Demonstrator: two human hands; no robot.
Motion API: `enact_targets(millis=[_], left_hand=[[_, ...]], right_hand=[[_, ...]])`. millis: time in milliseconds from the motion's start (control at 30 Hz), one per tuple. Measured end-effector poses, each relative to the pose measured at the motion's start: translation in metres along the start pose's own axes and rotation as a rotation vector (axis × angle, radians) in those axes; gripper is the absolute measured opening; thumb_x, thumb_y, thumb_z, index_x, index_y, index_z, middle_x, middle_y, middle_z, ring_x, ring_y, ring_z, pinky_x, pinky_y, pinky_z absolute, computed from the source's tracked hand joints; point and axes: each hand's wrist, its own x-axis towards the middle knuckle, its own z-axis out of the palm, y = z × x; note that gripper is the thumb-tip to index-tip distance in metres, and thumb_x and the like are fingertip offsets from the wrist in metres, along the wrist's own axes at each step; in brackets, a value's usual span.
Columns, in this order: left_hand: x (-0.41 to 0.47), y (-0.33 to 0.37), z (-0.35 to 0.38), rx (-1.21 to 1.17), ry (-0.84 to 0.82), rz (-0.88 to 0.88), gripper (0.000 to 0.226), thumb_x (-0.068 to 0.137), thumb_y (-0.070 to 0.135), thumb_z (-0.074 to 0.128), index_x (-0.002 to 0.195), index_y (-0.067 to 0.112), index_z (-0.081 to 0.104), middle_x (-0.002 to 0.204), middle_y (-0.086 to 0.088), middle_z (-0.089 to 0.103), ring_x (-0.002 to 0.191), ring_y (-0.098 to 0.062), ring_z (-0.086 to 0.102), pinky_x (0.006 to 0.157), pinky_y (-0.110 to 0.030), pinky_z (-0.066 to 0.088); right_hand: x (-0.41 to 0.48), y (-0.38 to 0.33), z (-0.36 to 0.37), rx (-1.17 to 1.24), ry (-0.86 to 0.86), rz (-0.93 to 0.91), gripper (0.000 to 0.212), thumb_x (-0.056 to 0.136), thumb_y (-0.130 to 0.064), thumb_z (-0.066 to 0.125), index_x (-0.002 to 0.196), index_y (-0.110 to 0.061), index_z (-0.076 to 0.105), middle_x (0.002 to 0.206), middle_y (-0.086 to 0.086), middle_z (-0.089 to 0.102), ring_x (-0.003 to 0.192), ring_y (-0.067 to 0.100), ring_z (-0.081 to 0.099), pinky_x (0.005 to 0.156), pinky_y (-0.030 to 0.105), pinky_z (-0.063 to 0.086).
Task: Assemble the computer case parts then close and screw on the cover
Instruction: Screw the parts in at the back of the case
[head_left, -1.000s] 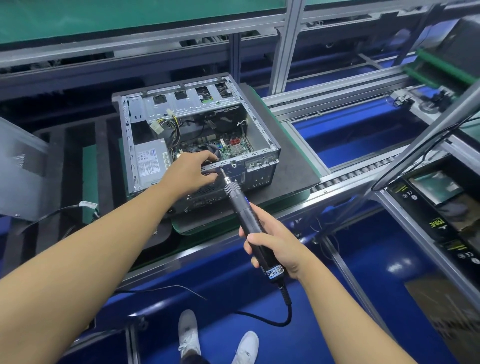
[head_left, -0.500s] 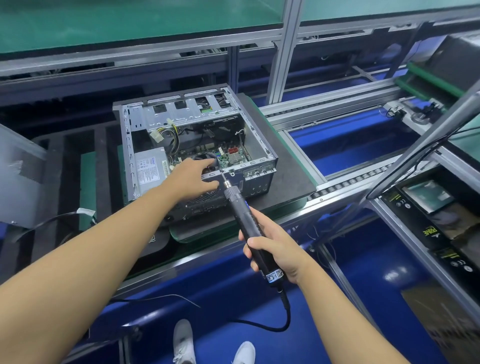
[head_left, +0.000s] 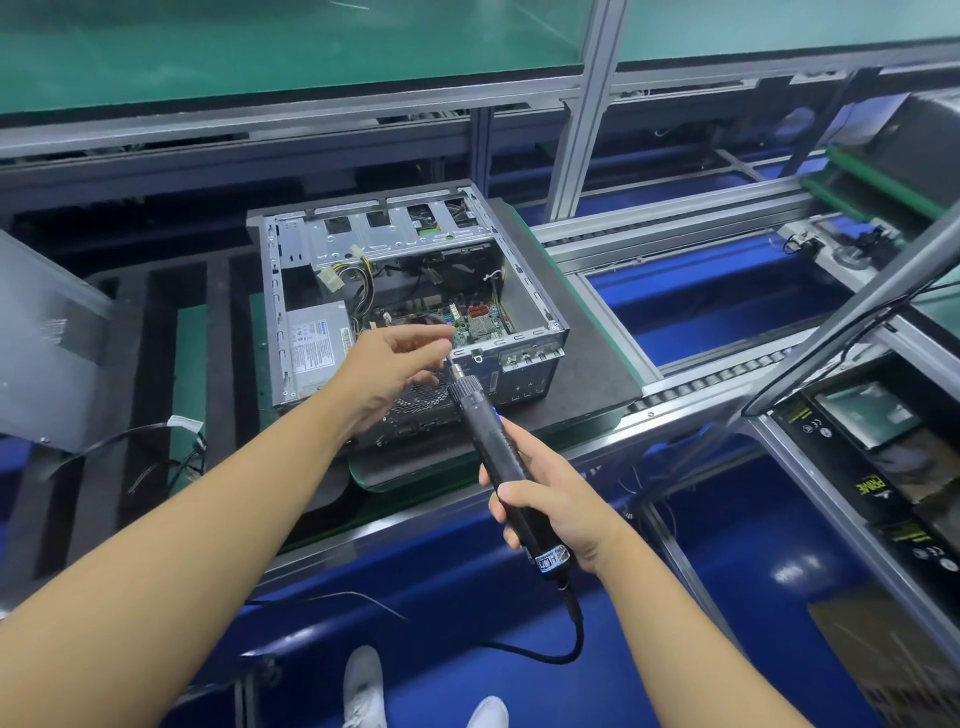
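I look straight down into the computer case; it lies with its open side up on a dark pallet, and the pallet sits on the roller conveyor in front of me; inside, the power supply fills the near left corner, the motherboard lies on the floor to its right, and a bundle of yellow and black wires loops between them below the drive cage. The electric screwdriver slants up from the lower right with its bit at the case's near rim, just beside a small metal tab; whether the bit touches the rim I cannot tell. My right hand is wrapped tight round the black barrel, low down near its label; the cord curls out of the butt and away below. My left hand hovers over the same rim, just left of the bit; its fingers are loosely spread and blurred, and I make out nothing between them. Further out, a grey panel stands tilted at the left edge, well apart from the case; black boxes with yellow print sit on the right; white shoes stand on the blue floor below.
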Motion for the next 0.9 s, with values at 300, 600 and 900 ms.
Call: enact_targets(millis=[300,600,900], left_hand=[[0.005,-0.001,0.001,-0.274,-0.012,-0.191,0.019,0.079,0.013,0.072,0.092,0.002,0.078,0.080,-0.006,0.073,0.068,-0.012,0.066,0.064,-0.021,0.058],[0.007,-0.002,-0.004,-0.374,-0.061,-0.221,0.022,0.083,0.022,0.066,0.090,0.003,0.071,0.075,-0.006,0.069,0.072,-0.014,0.070,0.060,-0.020,0.058],[0.005,-0.004,-0.004,-0.277,-0.051,-0.240,0.025,0.081,0.028,0.066,0.088,0.004,0.072,0.073,-0.005,0.069,0.069,-0.013,0.069,0.064,-0.025,0.061]], right_hand=[[-0.004,-0.004,0.002,-0.041,-0.003,0.003,0.078,0.076,-0.016,0.066,0.143,-0.052,0.050,0.102,0.004,0.064,0.077,0.024,0.057,0.058,0.035,0.052],[-0.010,-0.008,0.000,-0.024,0.000,0.001,0.079,0.076,-0.016,0.066,0.147,-0.046,0.050,0.102,0.006,0.063,0.077,0.026,0.056,0.057,0.035,0.051],[-0.013,-0.004,-0.003,-0.068,-0.015,0.024,0.078,0.076,-0.016,0.067,0.142,-0.054,0.051,0.103,0.006,0.064,0.081,0.036,0.049,0.062,0.041,0.050]])
